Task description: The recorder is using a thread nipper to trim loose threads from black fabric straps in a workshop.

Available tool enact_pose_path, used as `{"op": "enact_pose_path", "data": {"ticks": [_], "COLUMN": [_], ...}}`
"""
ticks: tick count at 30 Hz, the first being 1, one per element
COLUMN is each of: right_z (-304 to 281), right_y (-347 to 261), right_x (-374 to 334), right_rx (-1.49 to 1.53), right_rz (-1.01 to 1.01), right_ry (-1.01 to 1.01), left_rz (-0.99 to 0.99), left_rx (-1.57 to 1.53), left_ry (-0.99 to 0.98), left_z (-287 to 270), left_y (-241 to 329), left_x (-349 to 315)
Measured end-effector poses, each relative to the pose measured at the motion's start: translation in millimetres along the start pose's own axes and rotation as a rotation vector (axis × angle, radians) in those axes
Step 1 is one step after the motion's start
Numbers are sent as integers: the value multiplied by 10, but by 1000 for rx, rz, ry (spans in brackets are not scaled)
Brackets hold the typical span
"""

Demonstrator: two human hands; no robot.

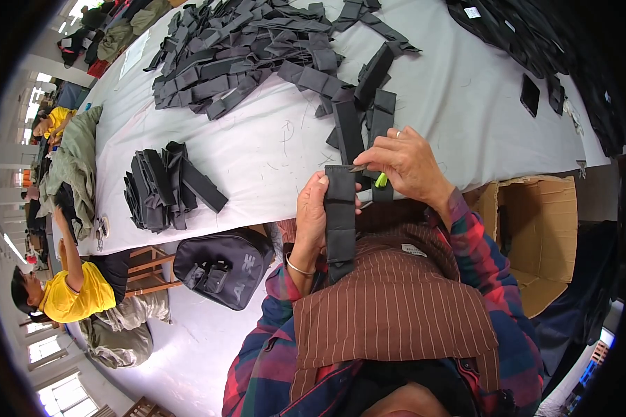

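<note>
A dark grey folded fabric strip (339, 222) hangs upright at the table's near edge, its lower end over my striped apron. My left hand (313, 217) is closed on the strip's left side, thumb on its front face. My right hand (407, 165) pinches small thread snips with a bright green part (380, 180); their metal tips meet the strip's top right corner. Just beyond my hands, more dark strips (348, 128) trail toward a large loose heap (236, 59) at the back. A smaller bundle of folded strips (160, 189) sits to the left.
Loose thread bits lie on the white-covered table (257, 149). A phone (529, 95) and black garments (522, 35) are at the right. An open cardboard box (546, 233) stands right of me, below the table edge. Left are a black bag (226, 267) and a person in yellow (80, 293).
</note>
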State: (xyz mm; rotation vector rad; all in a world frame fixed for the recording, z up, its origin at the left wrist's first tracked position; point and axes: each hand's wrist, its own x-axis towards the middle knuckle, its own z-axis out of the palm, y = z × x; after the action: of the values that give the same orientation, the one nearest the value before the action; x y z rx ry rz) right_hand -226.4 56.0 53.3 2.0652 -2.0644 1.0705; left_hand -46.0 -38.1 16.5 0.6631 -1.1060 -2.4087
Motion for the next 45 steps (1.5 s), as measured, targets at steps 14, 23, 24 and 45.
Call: {"op": "enact_pose_path", "data": {"ticks": [14, 23, 24, 45], "right_z": [53, 352, 390, 355], "right_y": [-92, -226, -257, -347], "right_x": [-27, -2, 19, -229], "right_rx": [283, 205, 431, 1235], "right_rz": [202, 216, 412, 855], "right_ry": [87, 125, 155, 38], "left_rz": [-67, -164, -132, 452], "left_rx": [-105, -188, -148, 903], "left_ry": [21, -15, 24, -67], "left_z": [-75, -87, -41, -11], "left_y": [-16, -49, -48, 373], "left_x": [42, 68, 63, -131]}}
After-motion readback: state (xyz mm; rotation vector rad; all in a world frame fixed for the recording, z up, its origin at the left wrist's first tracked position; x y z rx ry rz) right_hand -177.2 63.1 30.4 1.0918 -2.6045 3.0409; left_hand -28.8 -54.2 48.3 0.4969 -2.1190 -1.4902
